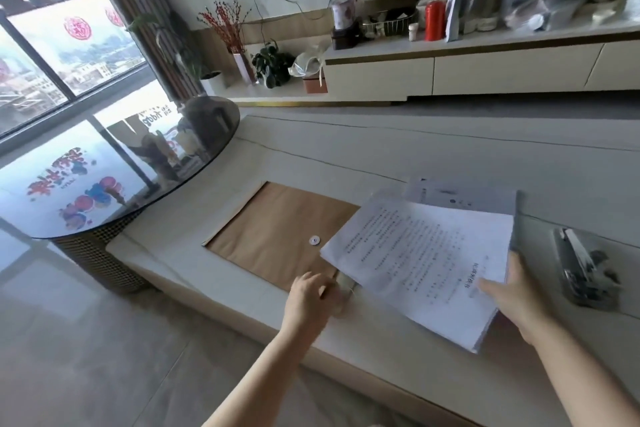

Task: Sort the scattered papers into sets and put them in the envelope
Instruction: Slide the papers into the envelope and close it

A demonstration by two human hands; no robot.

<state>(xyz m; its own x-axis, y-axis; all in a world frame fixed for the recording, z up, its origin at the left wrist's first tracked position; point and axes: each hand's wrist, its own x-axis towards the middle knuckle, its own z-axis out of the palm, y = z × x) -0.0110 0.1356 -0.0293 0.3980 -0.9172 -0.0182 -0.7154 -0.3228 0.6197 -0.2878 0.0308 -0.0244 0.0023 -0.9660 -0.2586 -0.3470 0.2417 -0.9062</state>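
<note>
A brown envelope (277,232) with a round white button clasp lies flat on the pale low table (415,156). My left hand (310,298) grips the envelope's near edge by its mouth, fingers curled on it. My right hand (512,295) holds a thick stack of printed white papers (426,260) by its near right corner, thumb on top. The stack hangs tilted above the table, its far left corner over the envelope's mouth. Another grey printed sheet (460,194) lies on the table behind the stack.
A stapler (581,270) lies on the table to the right of the papers. A round glass table (104,166) adjoins the left end. A long cabinet (450,69) with bottles, bags and plants stands along the far wall.
</note>
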